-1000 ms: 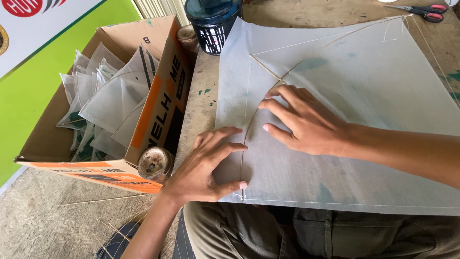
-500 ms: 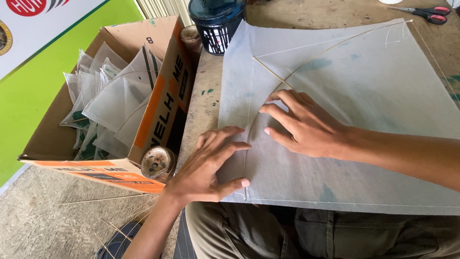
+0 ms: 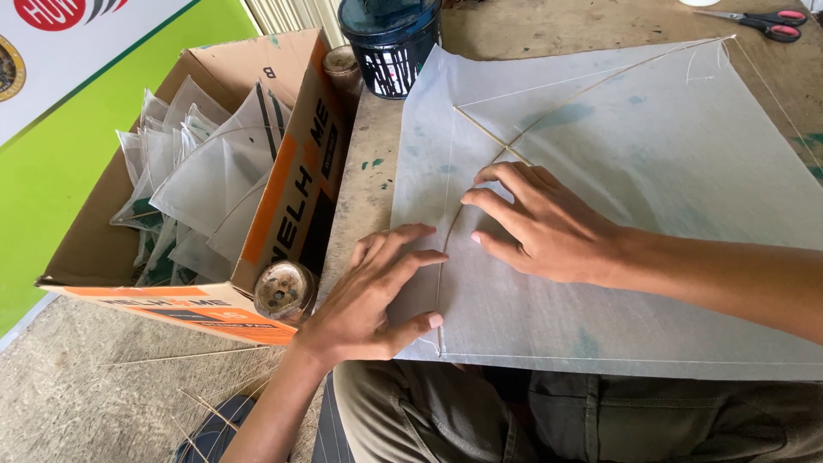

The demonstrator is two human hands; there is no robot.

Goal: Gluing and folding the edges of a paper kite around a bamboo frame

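Observation:
A white translucent paper kite (image 3: pixel 651 180) lies flat on a worn wooden table (image 3: pixel 369 189), with thin bamboo sticks (image 3: pixel 506 146) crossing over it. My left hand (image 3: pixel 373 296) lies flat on the kite's near left corner, fingers spread along the curved stick. My right hand (image 3: pixel 536 221) presses down on the paper just right of that stick, fingers apart and pointing left. Neither hand grips anything.
An open cardboard box (image 3: pixel 206 197) holding several finished kites stands at the left. A tape roll (image 3: pixel 283 291) sits by the box. A dark blue pot (image 3: pixel 390 39) stands at the table's far edge, and red-handled scissors (image 3: pixel 767 21) lie at the far right.
Both hands stay on the kite; the left hand's fingers have shifted slightly along the stick. The paper has not moved.

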